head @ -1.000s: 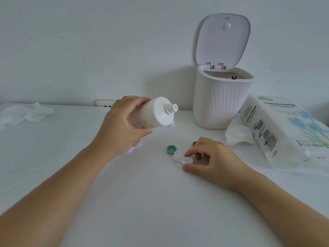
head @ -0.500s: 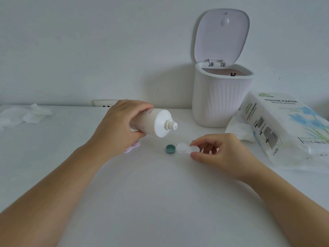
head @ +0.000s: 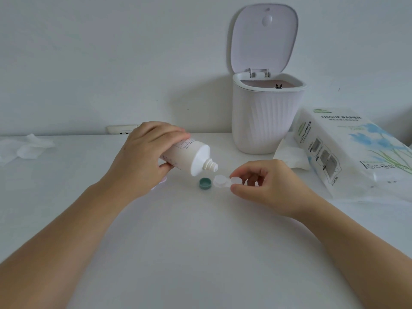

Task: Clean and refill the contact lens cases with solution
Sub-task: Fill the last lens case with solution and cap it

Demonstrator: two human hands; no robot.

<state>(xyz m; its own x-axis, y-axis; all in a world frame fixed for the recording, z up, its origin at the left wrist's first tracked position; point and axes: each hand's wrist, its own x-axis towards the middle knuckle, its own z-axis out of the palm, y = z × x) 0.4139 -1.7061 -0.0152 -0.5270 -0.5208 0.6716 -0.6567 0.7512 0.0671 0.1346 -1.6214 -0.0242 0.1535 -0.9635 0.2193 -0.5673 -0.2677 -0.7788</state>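
Observation:
My left hand (head: pixel 142 152) grips a white solution bottle (head: pixel 191 157), uncapped and tilted nozzle-down to the right. Its nozzle hangs just above the clear white contact lens case (head: pixel 223 181), which my right hand (head: pixel 265 186) pinches at its right well, held slightly off the table. A teal cap (head: pixel 205 183) lies open side up on the table, just left of the case. A pinkish object (head: pixel 159 184) peeks out from under my left hand; most of it is hidden.
A white ribbed bin (head: pixel 265 117) with its lid raised stands at the back. A tissue paper pack (head: pixel 350 152) lies to the right, a tissue pulled from it. Crumpled tissues (head: pixel 26 148) sit far left. A wall socket (head: pixel 121 129) is behind my left hand.
My right hand lifted the lens case off the table. My left hand tilted the bottle further down and brought its nozzle over the case.

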